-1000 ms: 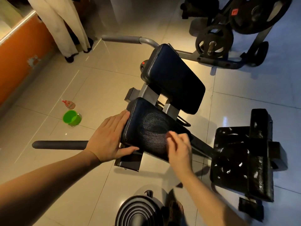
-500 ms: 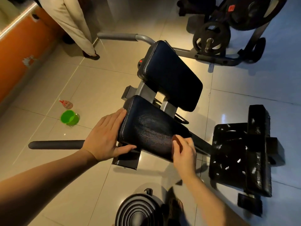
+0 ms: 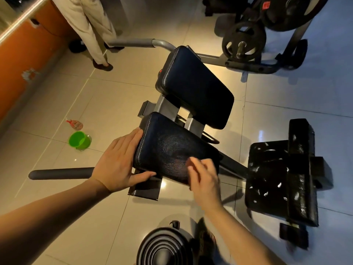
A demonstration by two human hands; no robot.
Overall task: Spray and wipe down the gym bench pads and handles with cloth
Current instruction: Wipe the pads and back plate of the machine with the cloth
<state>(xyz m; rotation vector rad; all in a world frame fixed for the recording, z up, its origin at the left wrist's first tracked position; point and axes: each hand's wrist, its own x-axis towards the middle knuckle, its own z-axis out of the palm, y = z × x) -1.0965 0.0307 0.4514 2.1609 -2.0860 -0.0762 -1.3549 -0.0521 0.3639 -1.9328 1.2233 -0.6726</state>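
The near bench pad (image 3: 168, 144) is black and tilted, with a dull smeared patch on its top. My left hand (image 3: 118, 165) grips its left end, fingers over the edge and thumb under the near side. My right hand (image 3: 204, 178) rests on the pad's near right corner with the fingers bunched; the hand is blurred and I make out no cloth under it. A second black pad (image 3: 196, 87) stands behind, higher up. One grey handle bar (image 3: 61, 173) sticks out to the left and another handle bar (image 3: 133, 43) lies at the back.
A worn black padded block (image 3: 282, 175) sits to the right. A green cup (image 3: 78, 140) and a small bottle (image 3: 75, 124) stand on the tiled floor at left. A person's legs (image 3: 89, 29) are at the back left, weight plates (image 3: 244, 39) at the back right, a black round weight (image 3: 164, 247) below.
My right hand slid along the near edge of the pad, right and then back a little to the left. My left hand kept its grip. The person at the back stepped to the right.
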